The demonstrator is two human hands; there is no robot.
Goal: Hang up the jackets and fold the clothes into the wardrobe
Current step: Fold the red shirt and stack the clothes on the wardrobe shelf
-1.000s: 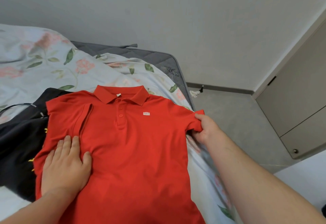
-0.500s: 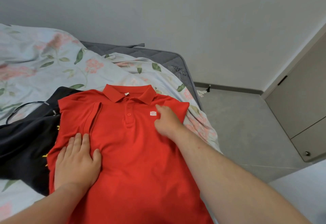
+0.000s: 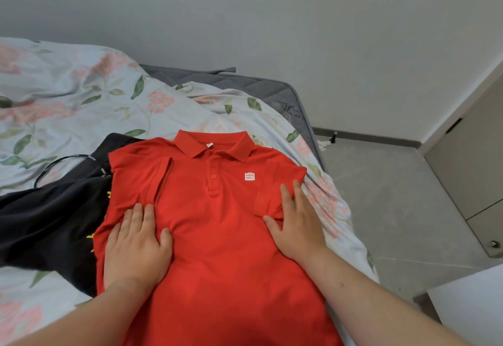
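- Floral sheet (image 3: pixel 81 95) covers the bed; bare grey mattress (image 3: pixel 261 89) shows at the far corner.
- Red polo shirt (image 3: pixel 226 236) lies front-up and flat on the sheet, collar (image 3: pixel 215 143) away from the person, hem running out of the bottom of the view.
- Black garment (image 3: pixel 49 223) lies to the left, its edge tucked under the polo's left side.
- Wardrobe door (image 3: pixel 479 177) at the right edge, across the floor and well apart from the bed.
- Left hand (image 3: pixel 136 247): palm down on the polo's left chest, fingers straight and slightly spread, gripping nothing. Fingertips touch the lower end of the left sleeve (image 3: pixel 159 179), which is folded inward.
- Right hand (image 3: pixel 296 226): palm down, fingers straight, pressing, no grip. Fingers lie on the right sleeve (image 3: pixel 275 190), also folded in; thumb sits at that sleeve's hem.
- White logo (image 3: pixel 249 176) sits just beyond the right fingertips, not touched.
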